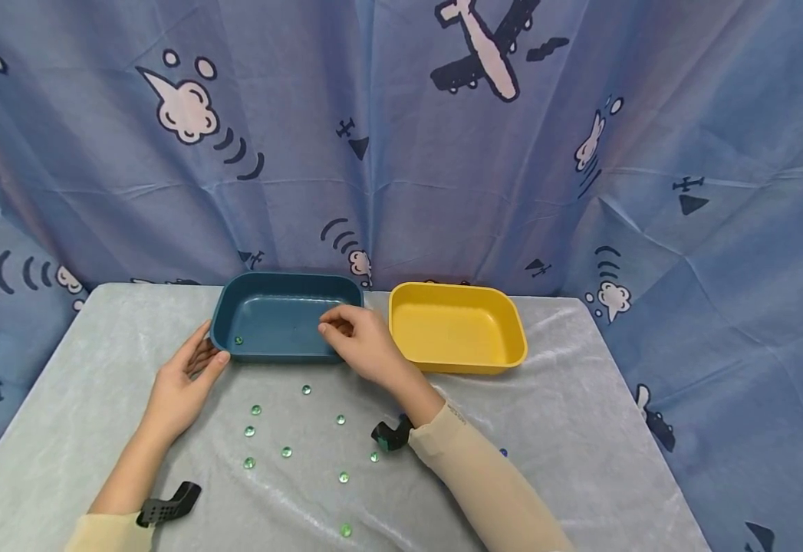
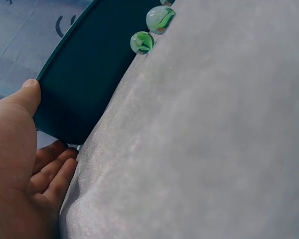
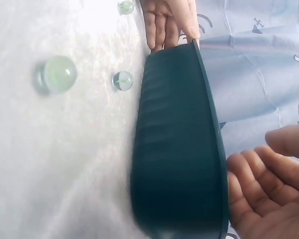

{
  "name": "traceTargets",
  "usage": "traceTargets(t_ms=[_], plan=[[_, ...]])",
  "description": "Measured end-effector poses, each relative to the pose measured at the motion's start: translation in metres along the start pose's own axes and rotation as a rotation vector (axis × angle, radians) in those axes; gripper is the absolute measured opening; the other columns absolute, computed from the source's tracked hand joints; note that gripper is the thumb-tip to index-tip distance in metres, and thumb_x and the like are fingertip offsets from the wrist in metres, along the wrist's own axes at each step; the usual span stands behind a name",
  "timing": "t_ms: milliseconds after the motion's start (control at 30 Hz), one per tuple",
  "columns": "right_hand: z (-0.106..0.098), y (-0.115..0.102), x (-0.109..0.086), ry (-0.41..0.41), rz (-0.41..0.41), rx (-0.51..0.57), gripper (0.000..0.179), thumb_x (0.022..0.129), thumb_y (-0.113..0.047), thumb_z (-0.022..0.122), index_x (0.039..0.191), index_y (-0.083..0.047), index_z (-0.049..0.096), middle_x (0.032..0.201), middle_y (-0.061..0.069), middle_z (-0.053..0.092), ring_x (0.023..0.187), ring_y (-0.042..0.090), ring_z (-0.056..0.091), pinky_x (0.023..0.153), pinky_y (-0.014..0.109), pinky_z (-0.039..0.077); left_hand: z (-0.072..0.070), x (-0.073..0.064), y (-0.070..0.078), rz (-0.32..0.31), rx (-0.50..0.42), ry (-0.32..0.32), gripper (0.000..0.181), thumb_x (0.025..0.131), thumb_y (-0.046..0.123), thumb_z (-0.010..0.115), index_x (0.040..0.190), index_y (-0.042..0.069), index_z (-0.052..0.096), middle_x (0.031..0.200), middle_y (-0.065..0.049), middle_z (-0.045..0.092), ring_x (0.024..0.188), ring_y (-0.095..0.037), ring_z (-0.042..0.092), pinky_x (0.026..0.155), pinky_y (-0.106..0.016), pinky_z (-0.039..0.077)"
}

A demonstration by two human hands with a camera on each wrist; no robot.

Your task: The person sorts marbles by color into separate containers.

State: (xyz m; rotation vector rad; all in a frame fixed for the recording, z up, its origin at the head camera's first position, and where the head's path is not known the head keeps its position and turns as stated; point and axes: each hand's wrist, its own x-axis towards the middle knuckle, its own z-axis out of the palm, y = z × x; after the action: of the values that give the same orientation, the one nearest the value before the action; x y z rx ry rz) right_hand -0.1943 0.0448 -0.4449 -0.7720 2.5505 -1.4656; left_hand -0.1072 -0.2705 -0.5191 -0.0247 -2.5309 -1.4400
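My left hand [image 1: 182,383] holds the near left corner of a dark teal plastic tray [image 1: 273,358]. Its thumb lies on the rim and its fingers reach along the end wall, as the left wrist view shows. Over the tray's right end hovers my right hand [image 1: 366,345], fingers loosely bent. The thumb stands apart from them in the right wrist view, and nothing shows between them. Inside the tray, near its left end, lies one green marble [image 1: 238,340]. Several clear glass marbles with green swirls, such as this marble [image 2: 160,20], are scattered before the tray.
Just right of the teal tray stands a yellow tray [image 1: 456,366] with no contents showing. A blue marble [image 1: 503,452] peeks out beside my right sleeve [image 1: 484,483]. Grey cloth covers the table [image 1: 580,429], and a blue patterned curtain [image 1: 401,153] hangs behind it.
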Motion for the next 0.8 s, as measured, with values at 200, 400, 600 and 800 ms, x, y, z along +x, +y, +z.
traceTargets(t_ms=[200, 400, 600, 800], plan=[[-0.004, -0.006, -0.009, -0.01, -0.005, 0.057, 0.02, 0.11, -0.024, 0.07, 0.121, -0.01, 0.08, 0.101, -0.008, 0.075, 0.084, 0.015, 0.065, 0.073, 0.03, 0.058, -0.001, -0.001, 0.0, -0.016, 0.001, -0.016, 0.072, 0.112, 0.031, 0.068, 0.174, 0.016, 0.034, 0.151, -0.028, 0.061, 0.132, -0.043, 0.063, 0.095, -0.001, 0.039], [-0.006, -0.016, -0.015, -0.013, -0.048, 0.04, 0.017, 0.111, -0.025, 0.07, 0.12, -0.016, 0.08, 0.102, -0.01, 0.075, 0.087, 0.011, 0.066, 0.075, 0.031, 0.059, -0.001, 0.0, 0.0, -0.03, 0.004, -0.016, 0.073, 0.112, 0.033, 0.068, 0.174, 0.016, 0.033, 0.152, -0.028, 0.06, 0.133, -0.043, 0.063, 0.095, 0.0, 0.039], [-0.007, -0.024, -0.022, -0.017, -0.08, 0.014, 0.018, 0.11, -0.025, 0.071, 0.121, -0.014, 0.08, 0.107, -0.009, 0.076, 0.091, 0.008, 0.068, 0.079, 0.03, 0.06, -0.002, 0.001, 0.001, -0.034, 0.002, -0.007, 0.074, 0.112, 0.035, 0.067, 0.174, 0.013, 0.033, 0.152, -0.029, 0.059, 0.135, -0.045, 0.062, 0.095, 0.0, 0.038], [-0.011, -0.023, -0.037, -0.027, -0.105, -0.016, 0.017, 0.109, -0.021, 0.072, 0.119, -0.011, 0.081, 0.108, -0.007, 0.076, 0.092, 0.009, 0.067, 0.084, 0.029, 0.059, -0.001, 0.001, -0.001, -0.018, 0.01, -0.007, 0.072, 0.112, 0.032, 0.068, 0.174, 0.015, 0.034, 0.151, -0.027, 0.061, 0.13, -0.011, 0.063, 0.096, -0.001, 0.04]])
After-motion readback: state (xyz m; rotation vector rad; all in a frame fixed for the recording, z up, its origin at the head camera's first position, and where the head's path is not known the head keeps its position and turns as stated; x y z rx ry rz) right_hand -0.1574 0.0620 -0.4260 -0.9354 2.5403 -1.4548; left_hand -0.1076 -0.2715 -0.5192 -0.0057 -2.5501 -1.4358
